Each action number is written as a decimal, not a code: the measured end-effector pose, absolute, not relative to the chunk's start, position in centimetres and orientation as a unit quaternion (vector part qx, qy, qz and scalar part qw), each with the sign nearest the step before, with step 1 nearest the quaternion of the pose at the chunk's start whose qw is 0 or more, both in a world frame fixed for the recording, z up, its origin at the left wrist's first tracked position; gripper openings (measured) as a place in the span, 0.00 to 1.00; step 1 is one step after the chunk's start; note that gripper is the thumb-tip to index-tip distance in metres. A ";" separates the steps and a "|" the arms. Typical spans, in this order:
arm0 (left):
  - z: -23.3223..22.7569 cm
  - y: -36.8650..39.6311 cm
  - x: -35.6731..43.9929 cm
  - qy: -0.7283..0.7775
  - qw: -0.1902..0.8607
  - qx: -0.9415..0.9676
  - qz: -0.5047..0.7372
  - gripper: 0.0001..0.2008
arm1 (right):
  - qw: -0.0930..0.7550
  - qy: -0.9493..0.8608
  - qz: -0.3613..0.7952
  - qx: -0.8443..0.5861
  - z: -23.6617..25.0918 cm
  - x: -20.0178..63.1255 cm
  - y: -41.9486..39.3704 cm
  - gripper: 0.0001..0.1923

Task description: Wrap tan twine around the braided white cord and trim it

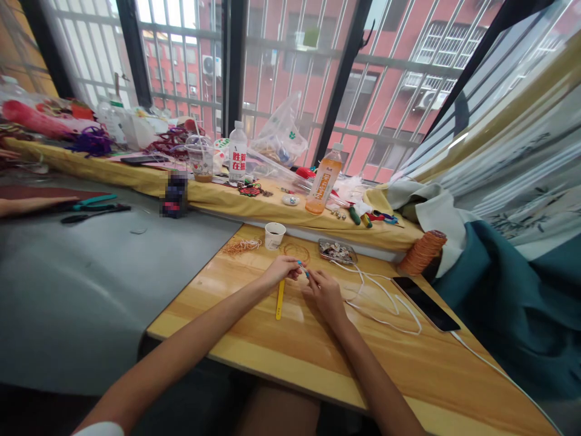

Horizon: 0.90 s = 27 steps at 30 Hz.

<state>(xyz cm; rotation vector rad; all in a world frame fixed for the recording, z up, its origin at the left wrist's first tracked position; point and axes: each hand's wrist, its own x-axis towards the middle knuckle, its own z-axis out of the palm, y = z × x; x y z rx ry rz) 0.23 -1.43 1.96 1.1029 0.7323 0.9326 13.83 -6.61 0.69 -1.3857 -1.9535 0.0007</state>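
Over the wooden table [254,327], my left hand [284,270] and my right hand [324,290] meet with their fingertips pinched close together. Small bright blue spots show at the fingertips; whether they are nails or part of a small held piece I cannot make out. Both hands are closed. A yellow flat strip, like a short ruler [280,300], lies just beneath the left hand. Behind the fingers rests a loose coil of brown cord [297,251]. A white paper cup [274,236] with dark contents stands beyond the left hand.
Brown threads [242,246] lie left of the cup. A clear tray [338,251] of small pieces, a white cable [385,297], a phone [425,303] and an orange thread spool [422,252] sit at right. An orange drink bottle [324,180] stands on the sill. Another person's arm [36,204] is far left.
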 end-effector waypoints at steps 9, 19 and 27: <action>1.7 -1.0 0.4 0.317 0.624 0.555 0.449 0.09 | 0.382 -0.756 0.030 -0.531 1.1 13.6 -6.7 0.15; 2.0 -1.1 0.4 0.277 0.574 0.635 0.437 0.10 | 0.405 -0.730 0.084 -0.544 1.3 14.0 -6.7 0.15; 2.3 -1.6 -0.2 0.300 0.426 0.727 0.446 0.08 | 0.421 -0.711 0.187 -0.532 1.5 14.1 -6.4 0.13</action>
